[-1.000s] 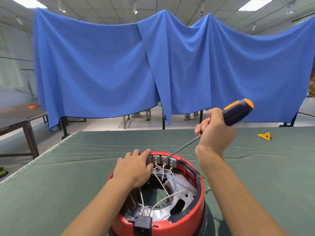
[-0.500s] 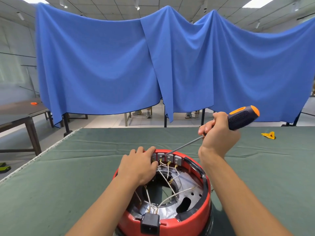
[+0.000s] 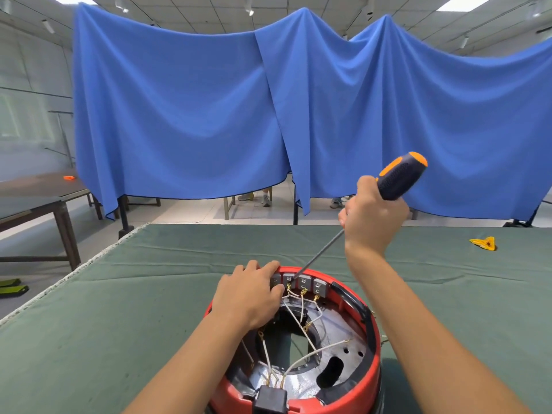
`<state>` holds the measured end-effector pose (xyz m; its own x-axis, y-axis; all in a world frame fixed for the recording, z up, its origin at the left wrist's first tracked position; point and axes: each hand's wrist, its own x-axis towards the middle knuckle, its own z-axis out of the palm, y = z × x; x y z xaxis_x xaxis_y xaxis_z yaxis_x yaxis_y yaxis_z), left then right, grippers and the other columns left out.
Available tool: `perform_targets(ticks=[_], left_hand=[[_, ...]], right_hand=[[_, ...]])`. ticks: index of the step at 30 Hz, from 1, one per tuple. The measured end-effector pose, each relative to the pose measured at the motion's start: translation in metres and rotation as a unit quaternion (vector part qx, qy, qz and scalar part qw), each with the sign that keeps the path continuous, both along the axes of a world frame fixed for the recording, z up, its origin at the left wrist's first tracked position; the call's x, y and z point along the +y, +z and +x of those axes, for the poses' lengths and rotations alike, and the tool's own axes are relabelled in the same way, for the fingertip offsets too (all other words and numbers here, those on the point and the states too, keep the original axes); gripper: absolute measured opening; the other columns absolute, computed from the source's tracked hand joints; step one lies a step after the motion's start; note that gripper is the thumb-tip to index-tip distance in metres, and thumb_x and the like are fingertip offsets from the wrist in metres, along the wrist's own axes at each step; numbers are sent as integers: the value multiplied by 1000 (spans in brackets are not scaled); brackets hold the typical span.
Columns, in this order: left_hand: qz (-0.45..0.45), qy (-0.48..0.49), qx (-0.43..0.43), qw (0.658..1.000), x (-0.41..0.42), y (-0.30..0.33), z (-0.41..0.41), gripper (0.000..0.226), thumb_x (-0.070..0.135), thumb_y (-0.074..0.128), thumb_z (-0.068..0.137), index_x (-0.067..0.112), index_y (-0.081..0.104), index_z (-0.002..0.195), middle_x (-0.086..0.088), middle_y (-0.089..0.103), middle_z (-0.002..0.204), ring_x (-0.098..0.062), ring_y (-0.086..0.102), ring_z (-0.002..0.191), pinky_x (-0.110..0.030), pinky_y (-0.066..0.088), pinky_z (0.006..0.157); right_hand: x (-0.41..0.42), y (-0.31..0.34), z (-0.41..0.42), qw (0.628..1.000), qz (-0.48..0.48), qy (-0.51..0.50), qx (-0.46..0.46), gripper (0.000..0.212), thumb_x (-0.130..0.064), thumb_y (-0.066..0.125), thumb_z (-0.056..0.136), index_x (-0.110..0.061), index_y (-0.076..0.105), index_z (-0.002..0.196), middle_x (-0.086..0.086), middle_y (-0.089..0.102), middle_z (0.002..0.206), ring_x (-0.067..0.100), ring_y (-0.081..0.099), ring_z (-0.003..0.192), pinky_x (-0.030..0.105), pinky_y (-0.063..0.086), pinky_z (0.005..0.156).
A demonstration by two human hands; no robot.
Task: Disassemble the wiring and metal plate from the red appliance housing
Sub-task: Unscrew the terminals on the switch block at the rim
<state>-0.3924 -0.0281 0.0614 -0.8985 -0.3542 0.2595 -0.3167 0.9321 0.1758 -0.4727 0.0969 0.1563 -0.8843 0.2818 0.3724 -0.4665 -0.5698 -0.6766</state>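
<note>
Blue cloth (image 3: 298, 115) hangs behind the desk (image 3: 134, 294), green-covered. Red housing (image 3: 375, 348) sits upside down at the near edge, open side up so the metal plate (image 3: 337, 351) and white wires (image 3: 298, 318) are reachable. Left hand (image 3: 249, 294) rests on the far rim, fingers curved over it, steadying the housing. Right hand (image 3: 372, 213) is wrapped tight round the screwdriver (image 3: 397, 177), tip angled down at the grey terminal blocks (image 3: 303, 282), probably on a screw; contact too small to confirm.
</note>
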Motion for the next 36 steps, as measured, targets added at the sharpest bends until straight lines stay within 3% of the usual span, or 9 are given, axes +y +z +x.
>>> perform_targets(ticks=[5,10,14,17,24,28,36], left_hand=[[10,-7,10,1000,-2,1,0,43,46,34,93,39,34,136,0,51,124,-24,47,116,-38,39,89],[16,-9,11,1000,-2,1,0,44,46,36,92,38,35,135,0,51,124,-24,47,116,-37,39,88],[20,-11,3,1000,-3,0,0,46,46,37,92,38,34,137,-1,50,126,-25,45,118,-38,39,90],[19,-11,3,1000,-2,1,1,46,45,38,91,37,34,137,-1,50,126,-26,45,118,-39,39,90],[21,-7,5,1000,-3,-1,-1,46,43,38,92,37,34,138,-3,49,129,-26,45,119,-39,39,91],[21,-7,7,1000,-2,-1,0,47,42,38,92,37,34,138,-3,49,130,-26,45,119,-39,39,91],[21,-5,1,1000,-2,1,0,48,42,38,92,37,33,140,-4,49,129,-27,45,119,-39,39,91]], right_hand=[[-16,14,-22,995,93,-22,-31,21,-24,51,63,-18,34,52,-6,30,42,22,29,47,33,30,50],[-26,19,-40,990,123,-13,-65,22,-22,53,67,-17,36,53,-12,29,35,19,29,41,30,29,48],[-28,22,-46,983,140,-20,-113,25,-16,56,76,-15,39,57,-5,34,42,19,32,41,30,32,48],[-21,18,-42,986,110,-21,-121,23,-16,55,74,-14,38,60,-3,33,46,16,30,35,23,30,41],[5,-7,-9,998,-41,-28,-34,22,-6,52,73,-13,36,59,-7,28,36,13,24,29,16,24,35],[10,-10,-4,998,-45,-32,-19,25,-5,51,75,-13,35,57,-7,29,35,13,26,28,16,25,35],[-1,1,-38,995,8,-23,-92,24,-6,50,78,-14,35,61,-10,26,36,13,24,30,15,23,35]])
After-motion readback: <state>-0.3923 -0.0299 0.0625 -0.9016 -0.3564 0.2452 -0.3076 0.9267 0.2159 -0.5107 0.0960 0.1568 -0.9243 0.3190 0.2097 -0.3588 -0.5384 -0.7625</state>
